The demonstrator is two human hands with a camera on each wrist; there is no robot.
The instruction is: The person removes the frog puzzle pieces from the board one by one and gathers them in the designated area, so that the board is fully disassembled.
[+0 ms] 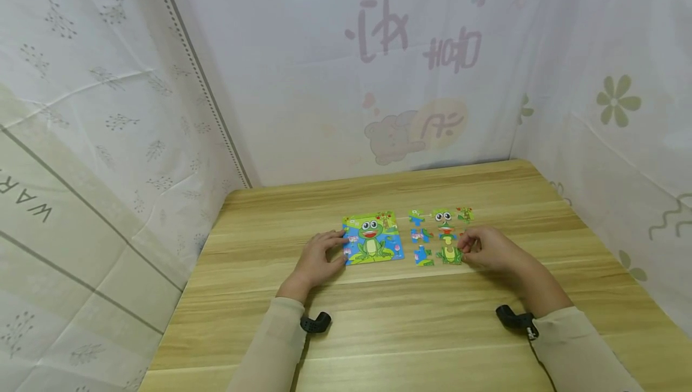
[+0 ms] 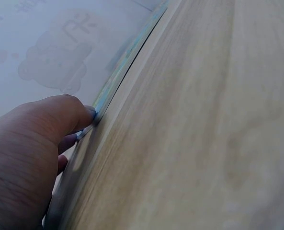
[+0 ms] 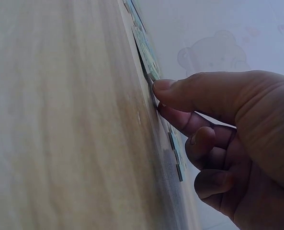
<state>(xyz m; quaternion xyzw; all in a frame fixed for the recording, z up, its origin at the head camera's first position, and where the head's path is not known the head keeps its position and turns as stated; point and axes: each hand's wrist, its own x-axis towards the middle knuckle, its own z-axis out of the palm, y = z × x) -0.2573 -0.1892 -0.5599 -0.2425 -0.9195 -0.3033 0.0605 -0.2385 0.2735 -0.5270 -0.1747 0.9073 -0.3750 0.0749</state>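
A square frog picture [image 1: 373, 238] lies flat on the table. Along its left edge rests my left hand [image 1: 320, 258], thumb at the lower corner and fingers higher up; its thumb [image 2: 70, 112] touches the edge in the left wrist view. To the right lie separate frog puzzle pieces in loose rows. My right hand [image 1: 489, 249] pinches the right edge of the bottom frog-body piece [image 1: 450, 255] between thumb and index finger. Seen from the right wrist, the thumb tip [image 3: 163, 85] is right at that piece's corner, and the other fingers are curled.
Frog-eye piece [image 1: 443, 217], apple-tree piece [image 1: 465, 214] and blue-green corner piece [image 1: 424, 255] lie around the right hand. The wooden table [image 1: 400, 326] stands against printed curtains [image 1: 303, 80]. Black wrist cameras [image 1: 316, 323] sit by both cuffs.
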